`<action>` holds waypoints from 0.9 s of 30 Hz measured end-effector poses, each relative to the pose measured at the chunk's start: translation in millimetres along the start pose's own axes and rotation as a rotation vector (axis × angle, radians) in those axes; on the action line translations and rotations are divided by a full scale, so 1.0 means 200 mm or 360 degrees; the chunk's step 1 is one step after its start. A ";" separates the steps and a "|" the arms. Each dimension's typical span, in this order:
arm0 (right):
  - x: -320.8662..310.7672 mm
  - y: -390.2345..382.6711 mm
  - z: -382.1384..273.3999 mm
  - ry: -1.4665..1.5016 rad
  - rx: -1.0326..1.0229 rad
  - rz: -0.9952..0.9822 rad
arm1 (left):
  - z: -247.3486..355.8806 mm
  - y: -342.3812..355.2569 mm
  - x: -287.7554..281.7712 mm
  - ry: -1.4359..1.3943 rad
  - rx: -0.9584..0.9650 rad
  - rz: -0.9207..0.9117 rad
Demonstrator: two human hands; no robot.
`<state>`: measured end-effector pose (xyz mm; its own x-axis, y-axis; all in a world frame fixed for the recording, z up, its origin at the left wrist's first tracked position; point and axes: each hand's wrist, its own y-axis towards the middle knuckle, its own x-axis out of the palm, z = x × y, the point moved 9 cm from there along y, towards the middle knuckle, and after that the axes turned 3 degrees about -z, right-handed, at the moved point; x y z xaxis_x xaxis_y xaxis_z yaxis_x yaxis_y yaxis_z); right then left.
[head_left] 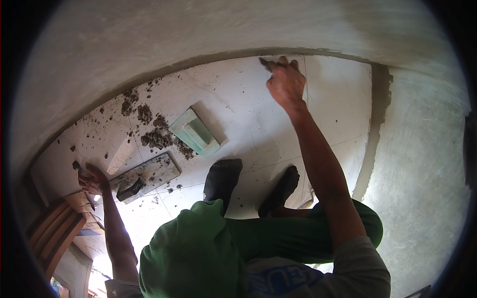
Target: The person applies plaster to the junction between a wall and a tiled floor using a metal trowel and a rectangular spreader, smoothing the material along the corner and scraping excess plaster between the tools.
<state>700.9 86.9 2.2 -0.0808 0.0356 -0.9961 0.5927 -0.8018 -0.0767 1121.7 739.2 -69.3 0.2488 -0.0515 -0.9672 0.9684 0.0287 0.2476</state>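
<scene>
Head view, and out at the far side of the floor the right hand (287,84) has its fingers closed around a small dark flat tool (264,63), its tip right by the foot of the wall, next to the grey mortar strip (198,60); whether tip and strip touch, I can't tell. Over to the left hand (93,180), low over the floor, fingers bent and apart, with a dark lump (75,165) just beside them; whether it grips anything, I can't make out.

Right beside that left wrist lies a long grey float (158,171), set aslant, its black handle (131,190) facing up. Next along, a pale green float (195,133) lies tilted across the white tiles (253,119), raised grip on top, and crumbled mortar (158,138) is scattered from its near-wall side off toward the left.

Closer to the body now: two feet in dark coverings, the left foot (222,181) just beyond a green trouser knee (191,248), the right foot (280,191) beside it. Down at lower left stands slatted brown wooden furniture (57,231), and the bare grey wall (238,25) curves around the top.
</scene>
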 end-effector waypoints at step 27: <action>0.06 -0.09 -0.70 0.0464 0.0153 -0.0190 | 0.06 0.01 -0.06 -0.0006 -0.0055 0.0031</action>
<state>802.1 185.1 -14.4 0.0961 0.2911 -0.9519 0.5133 -0.8338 -0.2032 1120.7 728.0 -56.1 0.2679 -0.0544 -0.9619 0.9623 0.0640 0.2644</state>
